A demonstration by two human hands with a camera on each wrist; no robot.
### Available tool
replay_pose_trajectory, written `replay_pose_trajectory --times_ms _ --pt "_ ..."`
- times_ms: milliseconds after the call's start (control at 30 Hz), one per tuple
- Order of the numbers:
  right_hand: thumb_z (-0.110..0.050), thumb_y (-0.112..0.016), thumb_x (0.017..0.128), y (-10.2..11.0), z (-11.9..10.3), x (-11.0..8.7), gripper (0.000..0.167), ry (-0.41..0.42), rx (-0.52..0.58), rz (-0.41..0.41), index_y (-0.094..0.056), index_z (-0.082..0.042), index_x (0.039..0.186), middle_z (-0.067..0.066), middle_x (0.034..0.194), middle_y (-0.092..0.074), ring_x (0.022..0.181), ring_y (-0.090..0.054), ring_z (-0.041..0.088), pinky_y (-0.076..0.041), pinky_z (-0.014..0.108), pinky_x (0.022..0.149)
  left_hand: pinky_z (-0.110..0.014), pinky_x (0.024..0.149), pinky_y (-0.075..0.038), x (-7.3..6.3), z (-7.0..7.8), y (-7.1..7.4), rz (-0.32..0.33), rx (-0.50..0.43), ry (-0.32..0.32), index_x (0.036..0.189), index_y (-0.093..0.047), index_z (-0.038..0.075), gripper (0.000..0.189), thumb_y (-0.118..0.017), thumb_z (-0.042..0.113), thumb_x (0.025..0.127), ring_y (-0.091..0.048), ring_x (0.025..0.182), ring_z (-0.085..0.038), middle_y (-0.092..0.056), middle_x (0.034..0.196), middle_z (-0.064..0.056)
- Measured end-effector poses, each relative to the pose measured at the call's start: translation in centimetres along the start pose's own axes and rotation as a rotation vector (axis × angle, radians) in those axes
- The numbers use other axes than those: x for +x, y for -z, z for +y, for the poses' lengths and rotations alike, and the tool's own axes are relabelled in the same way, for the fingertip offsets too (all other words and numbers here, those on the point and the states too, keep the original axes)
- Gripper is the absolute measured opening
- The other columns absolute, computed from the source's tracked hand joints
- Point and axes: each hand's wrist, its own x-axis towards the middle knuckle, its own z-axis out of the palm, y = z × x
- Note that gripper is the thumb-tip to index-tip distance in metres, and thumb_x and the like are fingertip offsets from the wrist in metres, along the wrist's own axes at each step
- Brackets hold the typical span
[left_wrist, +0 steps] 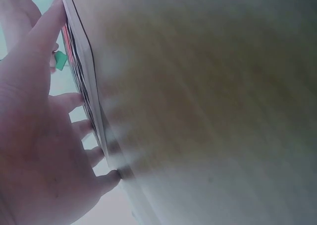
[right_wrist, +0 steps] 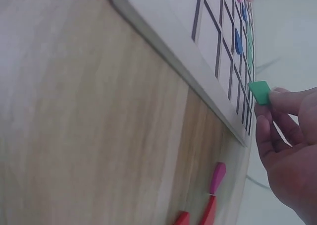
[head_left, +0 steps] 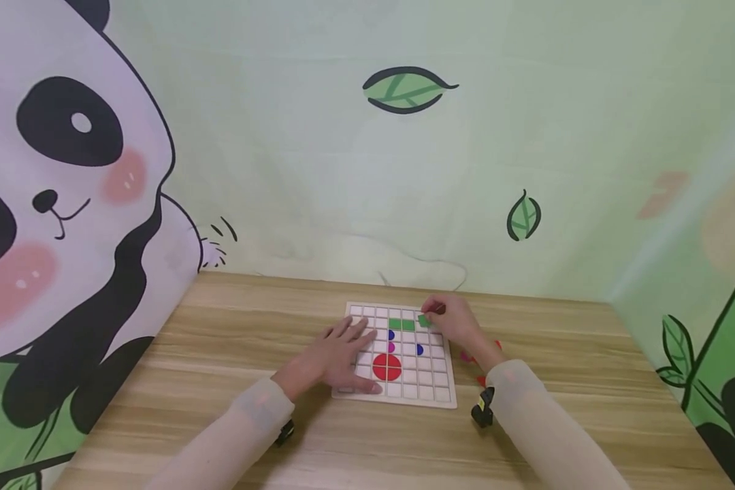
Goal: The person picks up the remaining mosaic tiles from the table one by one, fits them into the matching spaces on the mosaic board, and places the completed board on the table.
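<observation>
A white square grid board (head_left: 425, 393) lies on the wooden table. My left hand (head_left: 341, 354) is spread over its left side, fingers apart and touching the board. Between thumb and fingertips my right hand (head_left: 456, 320) pinches a green square tile (right_wrist: 260, 92), held over the board's far right corner. Two green tiles (head_left: 401, 324) sit side by side in the far rows. A red circle (head_left: 386, 367) made of quarter pieces fills cells near the board's middle. Small blue half-round pieces (head_left: 420, 349) and a magenta piece (head_left: 391, 347) lie in other cells.
To the right of the board, partly hidden by my right forearm, lie loose red pieces (right_wrist: 208, 211) and a magenta piece (right_wrist: 217, 177). A cloth backdrop with a panda (head_left: 67, 204) and leaves (head_left: 409, 90) rises behind the table (head_left: 251, 299).
</observation>
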Motion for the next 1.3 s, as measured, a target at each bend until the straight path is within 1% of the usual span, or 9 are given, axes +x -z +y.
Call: replay_pose_trajectory --times_ms 133,233,400,567,700,800,933,1033,1300 --pt "-0.005 -0.069 0.102 -0.1 0.0 0.0 0.009 -0.005 0.039 0.038 -0.076 -0.010 0.106 0.006 0.107 -0.071 0.099 -0.062 0.025 -0.055 0.041 0.088 -0.062 0.128 -0.015 0.0 0.0 0.3 0.002 0.001 -0.005 0.171 -0.023 0.025 0.116 -0.058 0.090 0.082 -0.004 0.163 -0.038 -0.009 0.179 -0.006" --pt "-0.005 -0.071 0.101 -0.3 0.1 -0.1 0.009 -0.015 0.064 0.056 -0.077 -0.010 0.106 0.007 0.106 -0.072 0.098 -0.062 0.025 -0.055 0.040 0.087 -0.063 0.128 -0.016 -0.2 0.1 0.5 -0.004 -0.003 -0.006 0.171 -0.023 0.024 0.116 -0.059 0.089 0.082 -0.004 0.163 -0.039 -0.009 0.179 -0.007" --pt "-0.005 -0.072 0.100 -0.7 0.1 -0.4 0.010 -0.037 0.064 0.069 -0.078 -0.009 0.107 0.007 0.106 -0.073 0.099 -0.063 0.025 -0.054 0.041 0.089 -0.063 0.127 -0.016 -0.4 0.2 0.4 -0.009 -0.009 -0.009 0.171 -0.022 0.024 0.116 -0.060 0.088 0.082 -0.004 0.163 -0.039 -0.009 0.179 -0.007" --pt "-0.008 -0.070 0.102 -0.7 -0.1 -0.5 0.013 -0.041 0.030 0.026 -0.079 -0.011 0.110 0.008 0.113 -0.072 0.105 -0.062 0.027 -0.054 0.046 0.095 -0.063 0.127 -0.016 -0.3 0.1 0.4 -0.002 -0.010 0.000 0.171 -0.023 0.024 0.115 -0.060 0.087 0.083 -0.004 0.163 -0.039 -0.009 0.179 -0.007" --pt "-0.009 -0.069 0.103 -0.7 0.1 -0.6 0.015 -0.036 0.006 -0.025 -0.079 -0.013 0.113 0.007 0.116 -0.071 0.106 -0.061 0.026 -0.054 0.045 0.096 -0.063 0.128 -0.015 -0.3 0.1 0.4 -0.009 -0.017 0.000 0.171 -0.023 0.024 0.115 -0.060 0.087 0.083 -0.004 0.163 -0.039 -0.009 0.179 -0.007" --pt "-0.009 -0.070 0.102 -0.8 0.4 -0.7 0.015 -0.022 0.004 -0.043 -0.078 -0.013 0.114 0.006 0.115 -0.070 0.106 -0.061 0.025 -0.054 0.045 0.096 -0.063 0.128 -0.015 -0.2 0.1 0.2 -0.008 -0.012 -0.005 0.171 -0.023 0.024 0.115 -0.059 0.088 0.083 -0.004 0.163 -0.039 -0.009 0.179 -0.007" --pt "-0.008 -0.070 0.102 -1.0 0.6 -0.9 0.015 -0.013 0.020 -0.043 -0.078 -0.013 0.113 0.006 0.114 -0.068 0.104 -0.061 0.025 -0.054 0.043 0.094 -0.063 0.128 -0.015 0.0 0.0 0.1 -0.007 -0.009 -0.005 0.171 -0.023 0.025 0.115 -0.059 0.089 0.082 -0.004 0.163 -0.039 -0.009 0.179 -0.007" --pt "-0.008 -0.070 0.102 -1.2 0.6 -0.9 0.014 -0.022 0.028 -0.040 -0.078 -0.013 0.113 0.006 0.114 -0.067 0.103 -0.060 0.024 -0.053 0.041 0.092 -0.063 0.127 -0.016 0.0 -0.1 0.1 -0.010 -0.011 -0.005 0.171 -0.023 0.025 0.116 -0.059 0.089 0.082 -0.004 0.163 -0.039 -0.009 0.179 -0.007" --pt "-0.007 -0.071 0.101 -1.1 0.7 -0.9 0.013 -0.025 0.041 -0.052 -0.078 -0.012 0.111 0.007 0.111 -0.064 0.099 -0.058 0.024 -0.051 0.038 0.086 -0.063 0.127 -0.016 -0.1 0.0 0.3 -0.009 -0.021 -0.004 0.171 -0.023 0.023 0.116 -0.061 0.087 0.082 -0.004 0.163 -0.040 -0.009 0.179 -0.007"
